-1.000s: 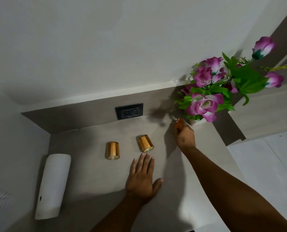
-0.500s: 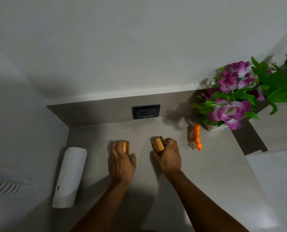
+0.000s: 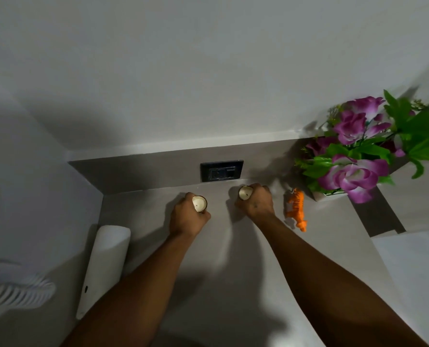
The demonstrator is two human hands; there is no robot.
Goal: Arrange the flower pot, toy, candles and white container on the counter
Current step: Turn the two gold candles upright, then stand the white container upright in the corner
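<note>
My left hand (image 3: 187, 217) grips a gold candle (image 3: 199, 203) whose white wax top faces me. My right hand (image 3: 257, 202) grips a second gold candle (image 3: 245, 193), its wax top also showing. Both sit near the back of the grey counter (image 3: 221, 266). An orange toy tiger (image 3: 296, 209) lies on the counter just right of my right hand. The flower pot (image 3: 329, 195) with purple flowers and green leaves stands at the back right. A long white container (image 3: 103, 269) lies on its side at the left edge.
A black wall socket (image 3: 221, 170) is set in the backsplash behind the candles. A white ribbed object (image 3: 13, 286) shows at the far left. A white surface (image 3: 413, 271) adjoins the counter on the right.
My right hand left the toy beside the flower pot. Both hands closed on the two candles, which are now turned so their wax tops show.
</note>
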